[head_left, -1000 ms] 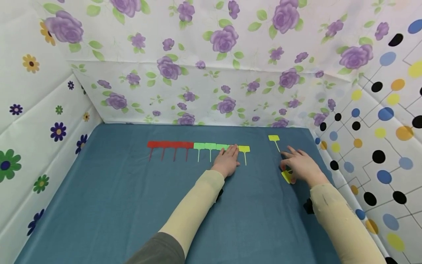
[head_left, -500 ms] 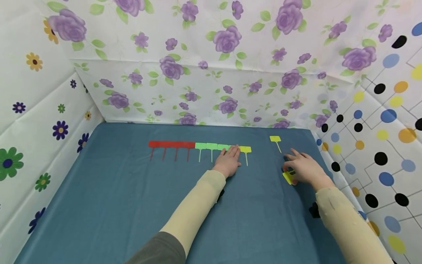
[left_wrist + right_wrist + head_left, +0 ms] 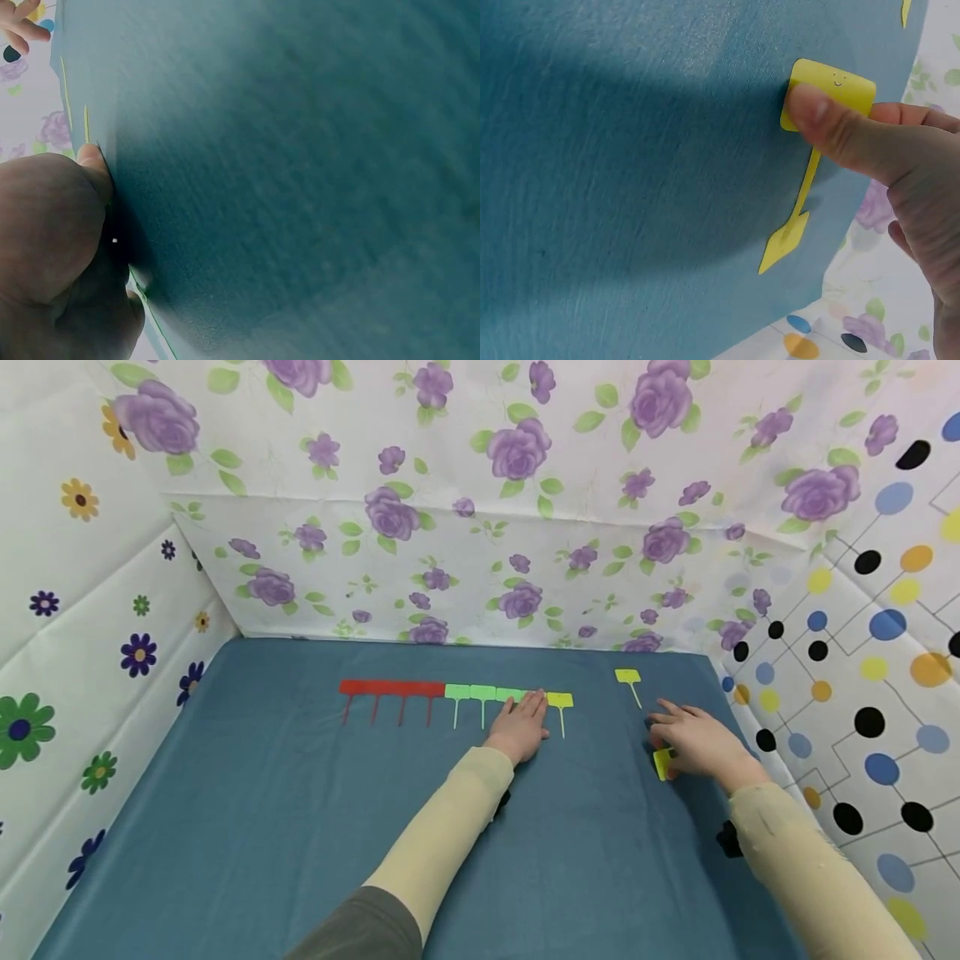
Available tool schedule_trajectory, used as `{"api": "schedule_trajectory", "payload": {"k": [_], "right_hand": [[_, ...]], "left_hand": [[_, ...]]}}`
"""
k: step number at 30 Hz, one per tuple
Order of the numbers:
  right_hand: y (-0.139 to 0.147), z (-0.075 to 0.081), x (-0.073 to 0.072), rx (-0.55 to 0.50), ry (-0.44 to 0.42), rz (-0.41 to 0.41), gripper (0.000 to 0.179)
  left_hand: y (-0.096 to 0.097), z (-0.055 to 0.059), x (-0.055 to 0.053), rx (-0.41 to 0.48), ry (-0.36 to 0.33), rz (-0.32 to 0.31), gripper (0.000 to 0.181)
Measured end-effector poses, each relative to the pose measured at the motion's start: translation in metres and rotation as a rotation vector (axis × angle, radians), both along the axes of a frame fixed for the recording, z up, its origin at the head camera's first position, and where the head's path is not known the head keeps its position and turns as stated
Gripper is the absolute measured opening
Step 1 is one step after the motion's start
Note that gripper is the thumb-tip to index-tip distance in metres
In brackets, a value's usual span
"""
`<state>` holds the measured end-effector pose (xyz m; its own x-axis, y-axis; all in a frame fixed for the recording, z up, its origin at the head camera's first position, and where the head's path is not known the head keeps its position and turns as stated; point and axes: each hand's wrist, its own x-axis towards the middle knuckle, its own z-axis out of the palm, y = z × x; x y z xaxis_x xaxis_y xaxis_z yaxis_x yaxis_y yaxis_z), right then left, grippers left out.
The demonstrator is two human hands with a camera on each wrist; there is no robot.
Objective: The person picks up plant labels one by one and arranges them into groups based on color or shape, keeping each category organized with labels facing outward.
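My left hand point(image 3: 517, 727) lies flat with fingers extended over the right end of a row of T-shaped plant labels, partly covering the green labels point(image 3: 457, 692). Red labels point(image 3: 390, 687) form the row's left part, and one yellow label point(image 3: 559, 700) ends it just right of my fingers. Farther right, my right hand point(image 3: 699, 741) pinches another yellow plant label point(image 3: 840, 86) by its flat head, between thumb and fingers. Its stem and pointed tip hang down in the right wrist view. Beyond that hand lies a loose yellow label point(image 3: 627, 677), tilted.
A blue cloth point(image 3: 285, 827) covers the table. Behind it rises a wall sheet with purple roses point(image 3: 517, 447). Flowered sheeting point(image 3: 97, 772) borders the left side and dotted sheeting point(image 3: 881, 768) the right, close to my right forearm.
My right hand has shifted slightly right, and the label in it has turned more upright. The left hand stays on the row. The head view has moved a little.
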<state>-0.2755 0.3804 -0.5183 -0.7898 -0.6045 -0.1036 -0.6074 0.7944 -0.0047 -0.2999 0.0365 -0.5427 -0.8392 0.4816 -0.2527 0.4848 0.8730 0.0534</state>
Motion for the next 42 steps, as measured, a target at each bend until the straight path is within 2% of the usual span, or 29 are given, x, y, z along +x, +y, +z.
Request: {"api": "schedule_trajectory", "payload": {"k": [6,9,11,14,16,19,26,34,38,42], "right_hand": [[-0.002,0.02,0.009,0.013,0.018,0.03,0.033],[-0.004,0.031,0.011,0.011,-0.019,0.012,0.029],[-0.007,0.035,0.01,-0.03,-0.077,-0.027,0.027],[-0.013,0.036,0.008,-0.151,-0.192,-0.142,0.022],[-0.02,0.034,0.006,-0.256,-0.256,-0.218,0.02],[-0.032,0.024,0.004,-0.395,-0.293,-0.305,0.021],[-0.072,0.005,0.0,-0.642,-0.236,-0.507,0.032],[-0.102,-0.015,-0.009,-0.838,-0.185,-0.753,0.035],[-0.112,-0.026,-0.016,-0.877,-0.145,-0.813,0.033],[-0.117,-0.033,-0.025,-0.87,-0.099,-0.826,0.03]], "left_hand": [[0.0,0.002,-0.001,0.009,0.006,-0.007,0.068],[0.001,0.003,-0.002,0.014,0.006,-0.008,0.068],[0.001,0.004,-0.002,0.016,0.007,-0.008,0.068],[0.002,0.004,-0.003,0.009,0.007,-0.004,0.068],[0.002,0.004,-0.003,0.004,0.006,-0.003,0.068],[0.002,0.003,-0.003,0.005,0.0,-0.006,0.068],[0.002,-0.001,-0.003,0.006,-0.002,-0.001,0.068],[0.001,-0.003,-0.002,0.004,0.002,-0.006,0.068],[0.001,-0.003,-0.001,0.006,-0.001,-0.001,0.068],[0.001,-0.003,-0.001,0.004,0.003,-0.003,0.068]]}}
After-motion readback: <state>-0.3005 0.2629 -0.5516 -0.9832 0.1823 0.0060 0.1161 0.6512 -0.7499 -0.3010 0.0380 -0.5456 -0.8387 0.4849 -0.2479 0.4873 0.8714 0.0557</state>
